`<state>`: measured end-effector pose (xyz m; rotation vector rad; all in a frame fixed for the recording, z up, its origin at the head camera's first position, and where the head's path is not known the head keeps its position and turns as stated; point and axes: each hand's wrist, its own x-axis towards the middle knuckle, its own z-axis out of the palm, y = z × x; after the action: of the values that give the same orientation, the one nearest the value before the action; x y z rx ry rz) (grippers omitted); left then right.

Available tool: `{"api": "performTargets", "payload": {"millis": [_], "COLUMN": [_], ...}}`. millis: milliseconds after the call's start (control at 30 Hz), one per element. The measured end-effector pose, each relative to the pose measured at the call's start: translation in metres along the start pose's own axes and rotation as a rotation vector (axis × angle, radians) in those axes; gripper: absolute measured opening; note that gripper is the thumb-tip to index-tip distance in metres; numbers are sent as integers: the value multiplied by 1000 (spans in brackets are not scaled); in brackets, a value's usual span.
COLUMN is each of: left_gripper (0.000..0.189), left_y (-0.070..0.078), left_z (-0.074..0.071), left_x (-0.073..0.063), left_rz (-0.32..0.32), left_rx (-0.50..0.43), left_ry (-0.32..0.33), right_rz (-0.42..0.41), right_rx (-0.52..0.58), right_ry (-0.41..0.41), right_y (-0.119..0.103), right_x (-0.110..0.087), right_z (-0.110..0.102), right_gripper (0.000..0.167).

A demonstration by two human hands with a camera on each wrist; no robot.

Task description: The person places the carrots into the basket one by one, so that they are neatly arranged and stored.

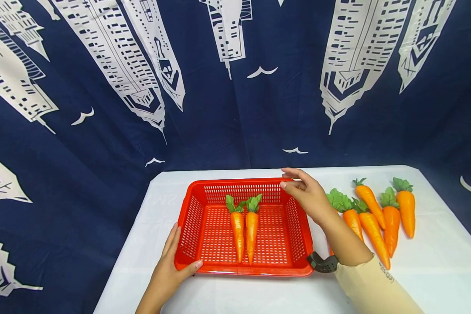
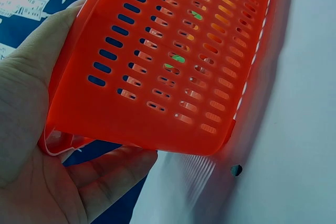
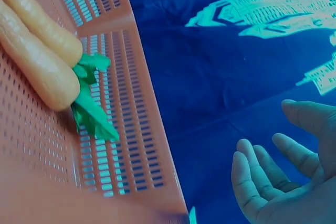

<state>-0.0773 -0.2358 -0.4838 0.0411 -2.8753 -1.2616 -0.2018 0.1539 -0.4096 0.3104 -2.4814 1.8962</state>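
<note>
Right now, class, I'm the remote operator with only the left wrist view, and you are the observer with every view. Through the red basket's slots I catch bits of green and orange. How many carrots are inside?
Observer: Two carrots lie in the red basket.
Operator: Is the right hand holding anything?
Observer: No, the right hand holds nothing; its fingers are empty.
Operator: Are there any carrots outside the basket?
Observer: Yes, at least five loose carrots lie on the white table, to the right of the basket.
</note>
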Motion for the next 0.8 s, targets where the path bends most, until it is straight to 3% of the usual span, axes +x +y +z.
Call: {"api": "performTargets", "payload": {"millis": [233, 800], "left_gripper": [114, 114], "left_y": [0, 1], "left_z": [0, 0], "left_x": [0, 0], "left_rz": [-7, -11], "left_rx": [-2, -5], "left_ry": [-7, -10], "right_rz": [44, 286], "right_rx": [-66, -156], "right_ry": [66, 171], "right_y": [7, 38], "right_x": [-9, -33], "right_z": [-21, -49], "right_gripper": [54, 69]}}
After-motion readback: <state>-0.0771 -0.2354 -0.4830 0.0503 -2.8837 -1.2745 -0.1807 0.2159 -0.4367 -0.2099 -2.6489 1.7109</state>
